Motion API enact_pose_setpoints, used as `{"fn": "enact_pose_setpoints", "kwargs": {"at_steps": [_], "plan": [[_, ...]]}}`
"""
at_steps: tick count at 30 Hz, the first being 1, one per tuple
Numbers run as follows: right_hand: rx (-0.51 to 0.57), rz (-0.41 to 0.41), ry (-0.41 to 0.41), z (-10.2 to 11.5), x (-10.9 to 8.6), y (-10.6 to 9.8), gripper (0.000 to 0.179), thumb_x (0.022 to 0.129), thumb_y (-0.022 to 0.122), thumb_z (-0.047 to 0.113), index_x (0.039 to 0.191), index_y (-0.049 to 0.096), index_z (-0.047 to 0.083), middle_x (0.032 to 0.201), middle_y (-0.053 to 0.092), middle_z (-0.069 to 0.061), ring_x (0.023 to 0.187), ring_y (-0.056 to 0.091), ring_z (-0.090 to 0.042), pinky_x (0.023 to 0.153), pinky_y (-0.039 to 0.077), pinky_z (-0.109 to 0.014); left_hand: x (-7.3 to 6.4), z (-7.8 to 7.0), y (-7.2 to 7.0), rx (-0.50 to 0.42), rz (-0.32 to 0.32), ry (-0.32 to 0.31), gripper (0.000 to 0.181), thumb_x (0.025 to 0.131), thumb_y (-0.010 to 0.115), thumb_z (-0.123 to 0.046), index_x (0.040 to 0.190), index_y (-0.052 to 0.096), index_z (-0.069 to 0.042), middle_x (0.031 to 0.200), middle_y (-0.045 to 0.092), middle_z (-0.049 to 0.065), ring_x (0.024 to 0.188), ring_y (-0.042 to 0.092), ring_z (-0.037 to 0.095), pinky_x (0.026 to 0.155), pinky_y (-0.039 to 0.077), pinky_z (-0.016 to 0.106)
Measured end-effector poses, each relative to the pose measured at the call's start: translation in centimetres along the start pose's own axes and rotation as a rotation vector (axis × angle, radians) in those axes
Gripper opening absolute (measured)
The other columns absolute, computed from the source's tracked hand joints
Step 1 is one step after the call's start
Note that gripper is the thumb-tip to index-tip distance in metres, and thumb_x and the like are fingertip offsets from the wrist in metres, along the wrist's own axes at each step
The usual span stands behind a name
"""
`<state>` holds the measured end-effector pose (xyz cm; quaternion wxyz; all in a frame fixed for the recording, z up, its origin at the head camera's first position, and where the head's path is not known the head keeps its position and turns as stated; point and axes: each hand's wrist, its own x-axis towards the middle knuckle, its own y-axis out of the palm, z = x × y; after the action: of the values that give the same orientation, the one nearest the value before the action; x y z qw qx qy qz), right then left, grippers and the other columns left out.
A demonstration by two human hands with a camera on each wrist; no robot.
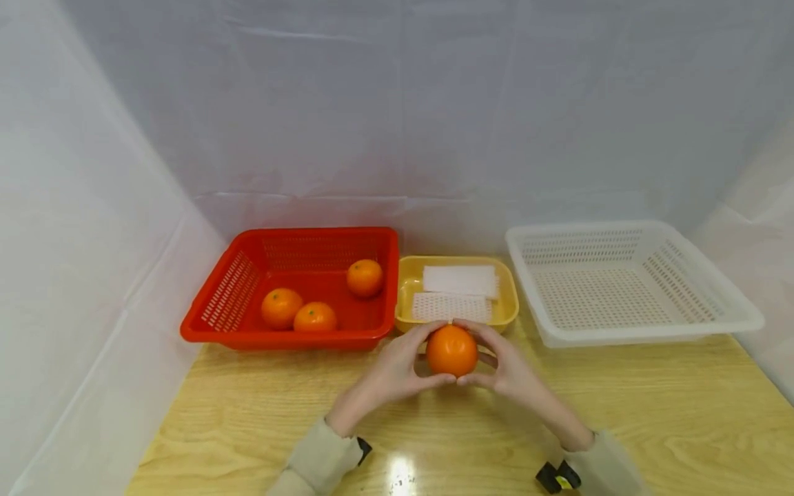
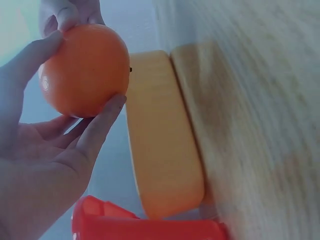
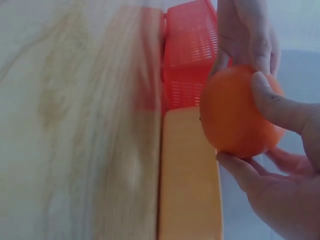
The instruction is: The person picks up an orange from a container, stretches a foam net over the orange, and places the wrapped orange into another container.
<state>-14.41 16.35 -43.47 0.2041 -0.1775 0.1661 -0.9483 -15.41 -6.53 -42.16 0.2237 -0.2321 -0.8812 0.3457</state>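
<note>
Both hands hold one orange [image 1: 452, 350] between them, above the table in front of the yellow tray. My left hand [image 1: 399, 367] grips its left side, the thumb on the near face and the fingers curved round it. On the other side my right hand [image 1: 505, 365] grips it in the same way, thumb tips almost meeting. In the left wrist view the orange [image 2: 86, 71] shows a small dark spot on its edge. The right wrist view shows the orange [image 3: 241, 111] raised off the wood, with both thumbs on it.
A red basket [image 1: 291, 337] at the left holds three oranges. Behind the hands, the yellow tray [image 1: 507, 293] contains white foam net sleeves [image 1: 459, 281]. To the right stands a white perforated basket [image 1: 651, 331]. White sheeting [image 1: 397, 103] encloses the back and sides of the wooden table [image 1: 248, 413].
</note>
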Motion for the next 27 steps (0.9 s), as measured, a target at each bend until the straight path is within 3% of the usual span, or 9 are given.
{"fn": "enact_pose_setpoints", "kwargs": {"at_steps": [7,14,27], "plan": [[-0.105,0.011,-0.011,-1.0,-0.4,0.3,0.078,0.074,0.088,0.004,0.141,0.049,-0.004,0.140,0.053,-0.028,0.121,0.059,-0.047,0.096,0.054,-0.045,-0.2,0.8,1.0,0.023,0.033,-0.005,0.079,0.084,0.085,-0.031,0.148,0.046,-0.006,0.146,0.055,0.010,0.128,0.056,0.027,0.105,0.048,0.046],[-0.159,0.079,0.078,-1.9,-0.8,0.5,0.078,0.078,0.087,0.009,0.143,0.046,-0.002,0.143,0.049,-0.028,0.119,0.060,-0.046,0.095,0.054,-0.048,-0.4,1.4,1.8,-0.026,0.097,-0.066,0.077,0.086,0.083,-0.033,0.149,0.046,-0.009,0.147,0.054,0.008,0.130,0.054,0.025,0.108,0.046,0.046],[-0.117,0.178,0.124,-2.5,-0.9,0.2,0.078,0.083,0.083,0.015,0.148,0.042,-0.002,0.147,0.046,-0.027,0.123,0.057,-0.045,0.098,0.053,-0.048,-0.4,2.1,1.9,-0.027,0.162,-0.065,0.078,0.086,0.082,-0.037,0.150,0.044,-0.014,0.148,0.052,0.003,0.131,0.052,0.019,0.111,0.043,0.042]]}}
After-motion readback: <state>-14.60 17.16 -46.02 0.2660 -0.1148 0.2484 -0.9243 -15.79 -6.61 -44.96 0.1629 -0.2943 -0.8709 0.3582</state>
